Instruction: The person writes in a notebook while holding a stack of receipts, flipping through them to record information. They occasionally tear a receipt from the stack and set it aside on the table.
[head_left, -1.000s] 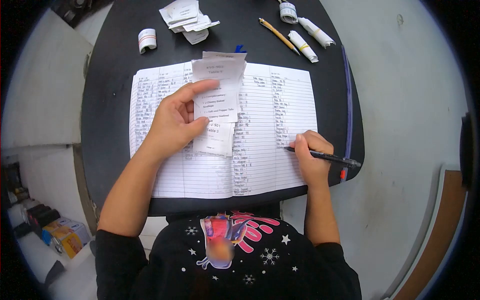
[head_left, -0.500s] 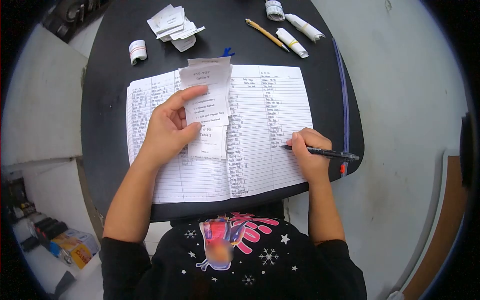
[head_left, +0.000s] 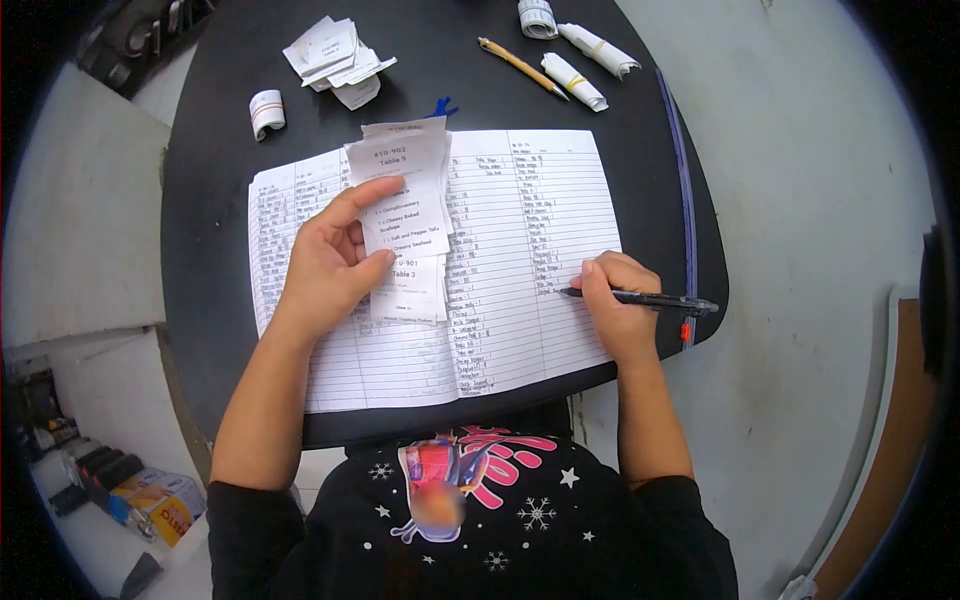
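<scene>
Printed paper receipts (head_left: pixel 405 215) are pinched between the thumb and fingers of my left hand (head_left: pixel 335 250), over the middle of an open lined notebook (head_left: pixel 500 350). My right hand (head_left: pixel 622 305) grips a black pen (head_left: pixel 660 300), its tip on the right page at the lower end of a handwritten column. Handwritten columns cover much of both pages. The receipts and my left hand hide part of the left page and the fold.
On the black table (head_left: pixel 215 200), a stack of receipts (head_left: pixel 335 60) and a curled paper roll (head_left: pixel 267 113) lie at the back left. A wooden pen (head_left: pixel 522 68), a rolled paper bundle (head_left: pixel 574 80) and more rolls lie at the back right. A blue-purple zipper strip (head_left: pixel 684 180) runs along the right edge.
The view has shifted slightly, so the table items appear a little further left. A little more writing shows at the pen tip. Both hands keep their holds.
</scene>
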